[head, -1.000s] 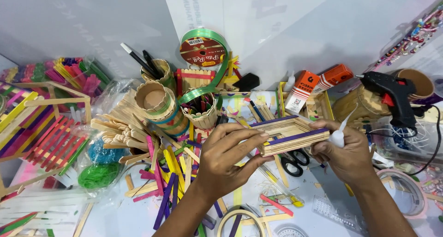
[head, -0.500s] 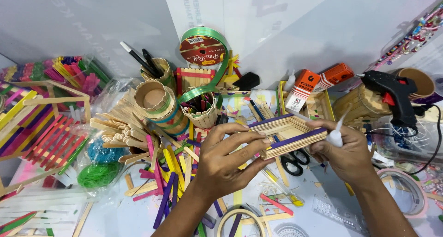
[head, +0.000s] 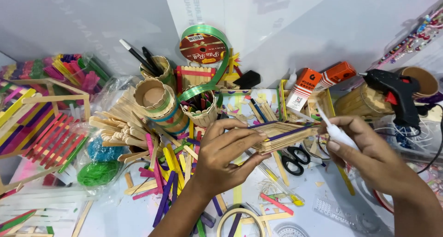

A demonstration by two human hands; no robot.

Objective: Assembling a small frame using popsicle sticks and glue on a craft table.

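- Near edge of the surface (head: 124,218): a tape ring (head: 240,218) lies among loose coloured sticks (head: 168,172), below the two raised hands.
- The left hand (head: 221,158) is closed on a stick frame (head: 281,135), fingers curled over its top and thumb beneath, holding it off the surface at centre.
- The right hand (head: 374,158) grips a white glue tube (head: 334,128), nozzle tilted toward the frame's right end and just beside it; whether the tip touches cannot be told.
- The step in hand looks like gluing a layer of the frame; a bead along the top stick seems to call for a steady hold by the left hand and a slow pass by the right.
- Directly under the frame, black scissors (head: 295,158) rest on the surface.
- Toward the left edge, a red-slatted stick panel (head: 50,142) and a green thread bundle (head: 97,172).
- Farther back at centre, stick-clad cups (head: 154,101) and a green ribbon spool (head: 203,45) against the wall.
- At the far right, a black glue gun (head: 397,94) beside an orange box (head: 307,84).
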